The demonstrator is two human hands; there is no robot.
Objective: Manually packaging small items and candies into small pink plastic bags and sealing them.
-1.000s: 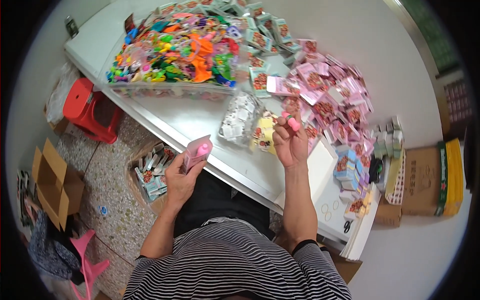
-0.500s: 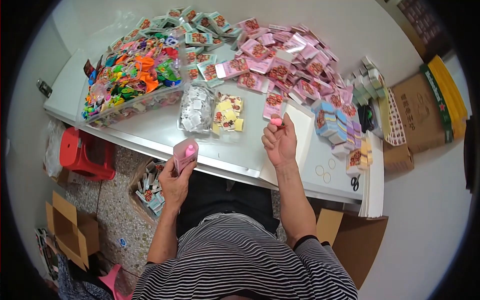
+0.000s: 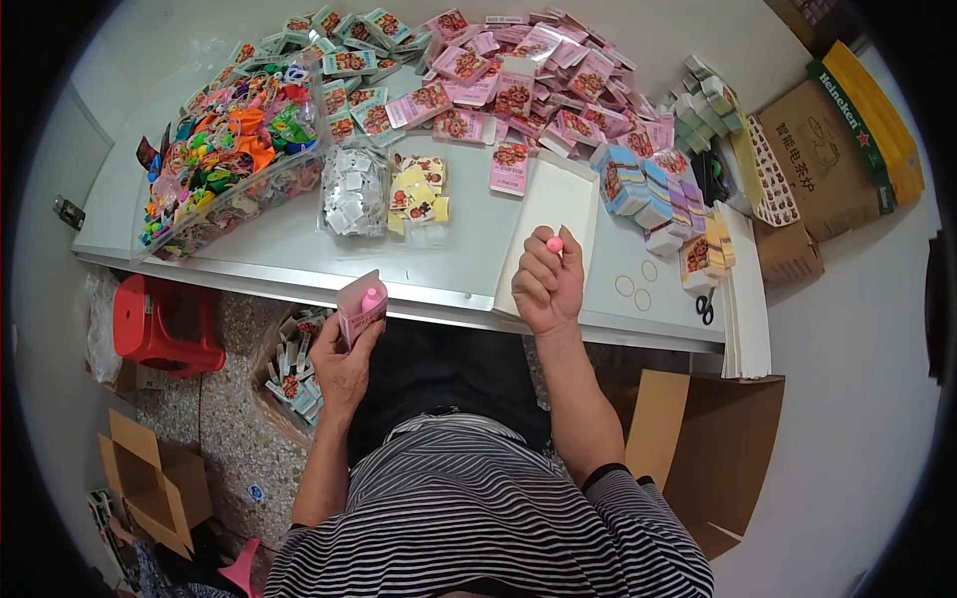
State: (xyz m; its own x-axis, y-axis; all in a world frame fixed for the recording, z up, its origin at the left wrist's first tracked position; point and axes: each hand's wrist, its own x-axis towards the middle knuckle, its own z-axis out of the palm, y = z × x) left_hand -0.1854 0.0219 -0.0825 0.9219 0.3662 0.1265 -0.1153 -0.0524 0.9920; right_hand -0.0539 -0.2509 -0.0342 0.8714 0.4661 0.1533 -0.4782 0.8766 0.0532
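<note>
The white surface (image 3: 469,269) is lying ahead of both hands. The left hand (image 3: 344,364) is gripping 1 pink packet (image 3: 361,304), fingers (image 3: 371,337) wrapping its lower part while it is sticking up above them. The right hand (image 3: 546,284) is curling closed, pinching 1 small pink ball (image 3: 554,243) at its fingertips, over a white tray (image 3: 548,224).
</note>
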